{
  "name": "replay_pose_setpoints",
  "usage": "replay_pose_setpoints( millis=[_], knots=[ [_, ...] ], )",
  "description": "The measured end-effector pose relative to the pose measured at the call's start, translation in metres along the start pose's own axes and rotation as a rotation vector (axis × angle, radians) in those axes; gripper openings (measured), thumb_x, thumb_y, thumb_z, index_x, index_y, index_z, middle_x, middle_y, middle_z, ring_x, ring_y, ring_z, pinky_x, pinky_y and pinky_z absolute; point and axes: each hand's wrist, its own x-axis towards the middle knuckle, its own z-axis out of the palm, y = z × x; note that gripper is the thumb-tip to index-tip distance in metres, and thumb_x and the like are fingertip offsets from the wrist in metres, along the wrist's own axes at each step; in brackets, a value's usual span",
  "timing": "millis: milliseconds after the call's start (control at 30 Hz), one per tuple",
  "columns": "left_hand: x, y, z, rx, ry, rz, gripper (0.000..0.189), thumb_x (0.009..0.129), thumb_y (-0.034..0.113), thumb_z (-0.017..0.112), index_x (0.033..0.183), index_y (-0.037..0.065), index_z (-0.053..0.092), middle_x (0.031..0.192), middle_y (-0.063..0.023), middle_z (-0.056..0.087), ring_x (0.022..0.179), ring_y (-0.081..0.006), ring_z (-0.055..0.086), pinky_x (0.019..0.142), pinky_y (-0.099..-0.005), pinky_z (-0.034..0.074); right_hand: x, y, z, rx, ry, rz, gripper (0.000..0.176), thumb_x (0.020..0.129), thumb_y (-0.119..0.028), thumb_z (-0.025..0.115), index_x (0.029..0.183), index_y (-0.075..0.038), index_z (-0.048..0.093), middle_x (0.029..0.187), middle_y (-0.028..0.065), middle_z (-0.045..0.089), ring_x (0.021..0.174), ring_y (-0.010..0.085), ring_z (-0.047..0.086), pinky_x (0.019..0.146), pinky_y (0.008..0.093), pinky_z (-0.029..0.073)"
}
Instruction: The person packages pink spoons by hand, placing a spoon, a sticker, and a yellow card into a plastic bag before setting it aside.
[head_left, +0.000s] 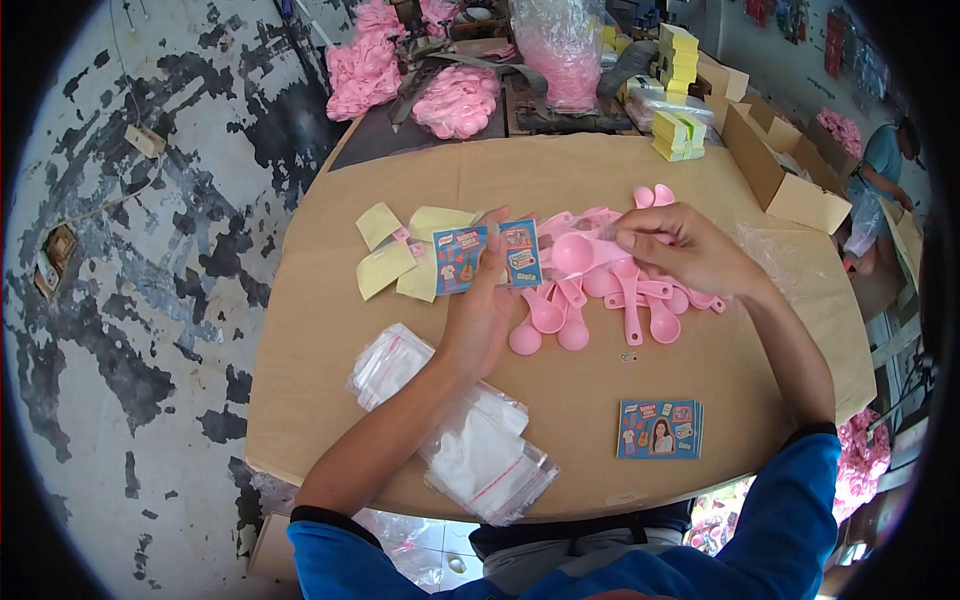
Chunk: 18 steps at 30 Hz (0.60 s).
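My left hand [485, 300] holds a blue printed card [462, 262] over the middle of the table, its thumb across the front. My right hand [685, 250] is closed, thumb against fingers, at the right end of a pink spoon [574, 254] whose bowl is beside the card. More pink measuring spoons [631, 300] lie in a pile beneath and between my hands. Yellow paper pieces [385, 272] are spread left of the card. Clear plastic bags [480, 450] lie below my left forearm. A stack of blue cards [659, 430] rests near the front edge at right.
Behind the brown-covered table [400, 170] are pink bundles [455, 102], a large clear bag with pink contents [570, 60] and yellow stacks [678, 135]. An open cardboard box [780, 170] stands at the back right. Another person [875, 180] is at the far right.
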Motion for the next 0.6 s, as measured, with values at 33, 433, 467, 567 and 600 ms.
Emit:
replay_pose_setpoints(
  millis=[33, 433, 467, 567, 600],
  knots=[
    [0.0, 0.0, 0.002, -0.005, -0.024, -0.007, 0.056, 0.096, 0.045, 0.049, 0.138, 0.011, 0.034, 0.136, -0.0167, 0.046, 0.121, -0.0263, 0.052, 0.103, -0.0433, 0.043, -0.001, -0.002, 0.004, 0.141, -0.076, -0.026, 0.037, 0.097, -0.027, 0.054, 0.125, -0.002, 0.056, 0.087, 0.0031, 0.059, 0.077, 0.0101, 0.058, 0.069, 0.0256, 0.053],
    [0.001, -0.01, -0.005, 0.022, -0.177, -0.183, 0.066, 0.097, 0.057, 0.036, 0.14, 0.007, 0.028, 0.134, -0.0158, 0.048, 0.12, -0.0254, 0.053, 0.104, -0.0413, 0.042, -0.02, -0.036, 0.002, -0.211, 0.37, -0.564, 0.01, 0.092, -0.01, 0.057, 0.093, 0.0, 0.059, 0.073, 0.0031, 0.06, 0.054, 0.0075, 0.054, 0.053, 0.0223, 0.046],
    [0.002, -0.009, -0.006, 0.051, -0.11, -0.193, 0.066, 0.097, 0.056, 0.035, 0.139, 0.005, 0.029, 0.133, -0.0161, 0.049, 0.118, -0.0248, 0.053, 0.103, -0.0401, 0.042, -0.026, -0.04, -0.006, -0.232, 0.421, -0.577, 0.009, 0.09, -0.009, 0.059, 0.09, 0.0, 0.06, 0.07, 0.0025, 0.06, 0.053, 0.0075, 0.054, 0.053, 0.0227, 0.045],
    [0.006, -0.009, -0.01, 0.147, 0.073, -0.183, 0.063, 0.1, 0.053, 0.033, 0.136, 0.001, 0.032, 0.129, -0.0166, 0.051, 0.113, -0.0231, 0.054, 0.1, -0.037, 0.041, -0.04, -0.048, -0.021, -0.301, 0.477, -0.485, 0.009, 0.087, -0.008, 0.062, 0.087, 0.001, 0.061, 0.063, 0.001, 0.058, 0.053, 0.0058, 0.05, 0.05, 0.024, 0.039],
    [0.006, -0.011, -0.015, 0.189, 0.125, -0.155, 0.062, 0.1, 0.051, 0.033, 0.135, 0.0, 0.032, 0.128, -0.0166, 0.052, 0.113, -0.0225, 0.054, 0.1, -0.0362, 0.041, -0.035, -0.047, -0.016, -0.405, 0.48, -0.518, 0.009, 0.087, -0.009, 0.063, 0.086, 0.0, 0.061, 0.06, 0.0, 0.055, 0.051, 0.0044, 0.047, 0.048, 0.0238, 0.036]
  ],
)
